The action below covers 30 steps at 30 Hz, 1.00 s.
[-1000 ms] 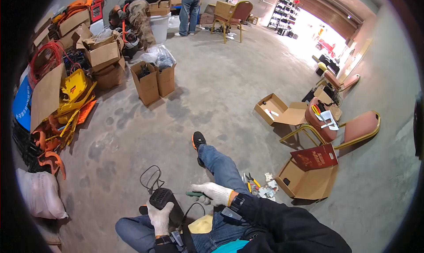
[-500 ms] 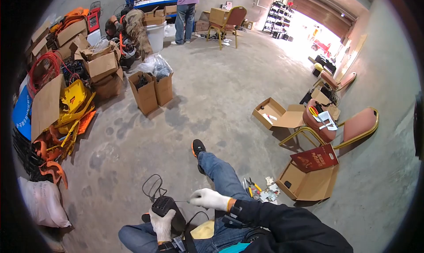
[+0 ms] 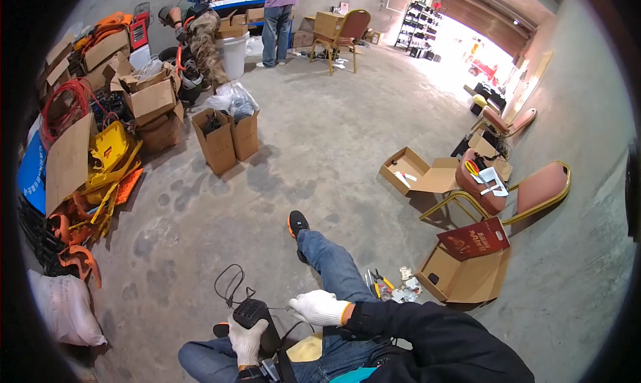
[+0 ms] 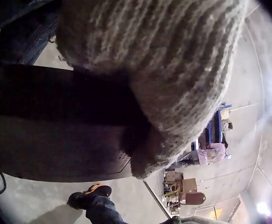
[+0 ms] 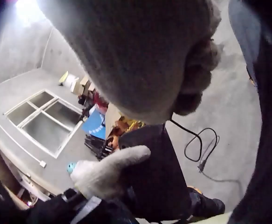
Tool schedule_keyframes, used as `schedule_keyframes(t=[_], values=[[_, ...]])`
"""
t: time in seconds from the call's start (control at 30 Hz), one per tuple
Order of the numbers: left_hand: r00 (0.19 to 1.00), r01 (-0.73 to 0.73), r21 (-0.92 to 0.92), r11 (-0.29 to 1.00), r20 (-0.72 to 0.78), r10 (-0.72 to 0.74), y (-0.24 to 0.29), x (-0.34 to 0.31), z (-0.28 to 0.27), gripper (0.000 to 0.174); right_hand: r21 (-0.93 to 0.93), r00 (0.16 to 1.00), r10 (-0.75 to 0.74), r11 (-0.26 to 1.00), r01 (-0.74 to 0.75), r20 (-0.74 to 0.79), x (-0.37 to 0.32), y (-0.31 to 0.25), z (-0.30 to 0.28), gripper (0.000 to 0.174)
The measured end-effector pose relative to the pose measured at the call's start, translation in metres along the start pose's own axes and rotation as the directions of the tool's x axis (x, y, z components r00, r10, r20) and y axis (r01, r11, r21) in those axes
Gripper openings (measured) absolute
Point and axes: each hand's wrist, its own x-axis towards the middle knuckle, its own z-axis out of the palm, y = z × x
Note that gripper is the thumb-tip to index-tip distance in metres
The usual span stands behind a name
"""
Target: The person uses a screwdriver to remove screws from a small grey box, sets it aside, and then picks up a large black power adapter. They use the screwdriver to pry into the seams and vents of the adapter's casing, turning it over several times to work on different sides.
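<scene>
A black box-like device with a slotted end is tilted above the lap. My gloved left hand grips its side, thumb along it; in the left wrist view the glove lies against the dark casing. My gloved right hand is curled round a tool whose handle it hides; a thin metal shaft points toward the slotted end. Whether the tip touches cannot be told. In the right wrist view the right glove is above the device, its fingers curled.
A black cable loops on the floor beside the device. Pliers and small parts lie right of the leg, near an open carton and a chair. Cartons and yellow parts are piled left. Two people are at the back.
My right hand has turned over, and the green handle seen a second ago is now hidden in it. My left hand keeps its grip. The crouching person at the back has moved.
</scene>
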Motion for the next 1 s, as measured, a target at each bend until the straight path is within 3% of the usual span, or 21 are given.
schedule_keyframes(t=[0.03,0.1,0.17,0.2,0.23,0.3,0.37,0.43,0.47,0.5,0.53,0.57,0.63,0.7,0.73,0.77,0.8,0.87,0.9,0.97,1.0], values=[[1.000,0.000,0.002,1.000,-0.002,0.000,-0.005,0.002,0.001,0.073,0.002,1.000,-0.002,1.000,0.002,-0.001,0.001,0.006,0.007,0.043],[0.998,-0.058,-0.123,0.991,-0.025,0.055,-0.015,0.007,0.004,0.071,0.333,0.972,-0.020,0.937,0.100,-0.236,0.001,0.010,0.010,0.042],[0.999,-0.034,-0.162,0.986,-0.014,0.032,-0.015,0.008,0.003,0.070,0.778,0.958,0.210,0.561,-0.283,0.196,0.001,0.011,-0.006,0.043],[1.000,-0.015,-0.199,0.980,0.004,0.016,-0.012,0.007,0.002,0.070,0.847,0.919,0.190,0.359,-0.393,0.346,0.002,0.010,-0.014,0.043],[1.000,-0.014,-0.199,0.980,0.001,0.014,-0.011,0.006,0.001,0.070,0.846,0.919,0.187,0.361,-0.393,0.347,-0.001,0.009,-0.022,0.043],[0.997,-0.078,-0.069,0.995,-0.018,0.077,-0.007,0.004,0.000,0.070,0.783,0.798,0.248,0.179,-0.596,0.550,-0.013,-0.006,-0.046,0.040],[0.996,-0.091,-0.106,0.990,-0.023,0.089,-0.011,0.007,0.003,0.071,0.784,0.802,0.219,0.183,-0.594,0.556,-0.012,-0.007,-0.041,0.044],[0.995,-0.094,-0.141,0.985,-0.030,0.091,-0.017,0.005,0.003,0.072,0.675,0.865,0.209,0.552,-0.490,0.457,-0.003,0.002,-0.019,0.048],[0.996,-0.086,-0.152,0.985,-0.019,0.084,-0.016,0.005,0.002,0.072,0.658,0.937,0.096,0.687,-0.307,0.337,0.007,0.016,0.005,0.045],[0.997,-0.082,-0.167,0.983,-0.011,0.081,-0.014,0.006,0.002,0.073,0.655,0.936,0.090,0.691,-0.305,0.340,0.006,0.013,0.009,0.045],[0.997,-0.075,-0.140,0.987,-0.016,0.073,-0.011,0.004,0.001,0.074,0.389,0.988,0.058,0.914,-0.110,0.143,0.003,0.011,0.012,0.042],[0.997,-0.071,-0.141,0.987,-0.021,0.069,-0.007,0.003,0.000,0.074,0.036,0.998,-0.049,0.998,0.050,-0.033,-0.001,0.005,0.010,0.039],[0.999,-0.032,0.070,0.997,-0.024,0.034,-0.003,-0.001,-0.002,0.073,-0.047,0.998,0.023,0.999,-0.020,0.063,-0.002,-0.006,0.005,0.033],[0.999,-0.028,0.082,0.996,-0.023,0.030,-0.007,0.001,-0.002,0.074,0.006,0.998,-0.043,0.999,0.044,-0.045,0.001,0.000,0.010,0.034],[0.998,-0.047,-0.005,0.999,-0.029,0.047,-0.012,0.004,0.000,0.075,0.206,0.994,-0.024,0.977,0.047,-0.109,0.004,0.006,0.009,0.037],[0.997,-0.064,-0.095,0.993,-0.039,0.061,-0.017,0.007,0.001,0.075,0.330,0.980,0.033,0.943,0.034,-0.195,0.008,0.006,0.006,0.041],[0.998,-0.057,-0.097,0.994,-0.044,0.053,-0.020,0.011,0.003,0.075,0.671,0.986,0.165,0.731,-0.123,0.000,0.010,0.011,0.001,0.042],[0.997,-0.073,-0.241,0.968,-0.026,0.069,-0.025,0.015,0.003,0.079,0.928,0.908,0.219,0.027,-0.370,0.356,0.014,0.025,0.010,0.048],[0.988,-0.105,-0.474,0.874,0.051,0.147,0.002,0.004,-0.003,0.081,0.944,0.929,0.210,0.062,-0.323,0.304,0.014,0.037,0.023,0.045],[0.996,-0.085,-0.172,0.981,-0.053,0.077,-0.009,0.009,0.000,0.082,0.883,0.871,0.177,0.023,-0.469,0.458,0.006,0.032,0.007,0.042],[0.990,-0.138,-0.257,0.957,-0.008,0.141,-0.012,0.012,-0.001,0.081,0.843,0.830,0.203,0.032,-0.536,0.520,0.005,0.025,-0.005,0.042]])
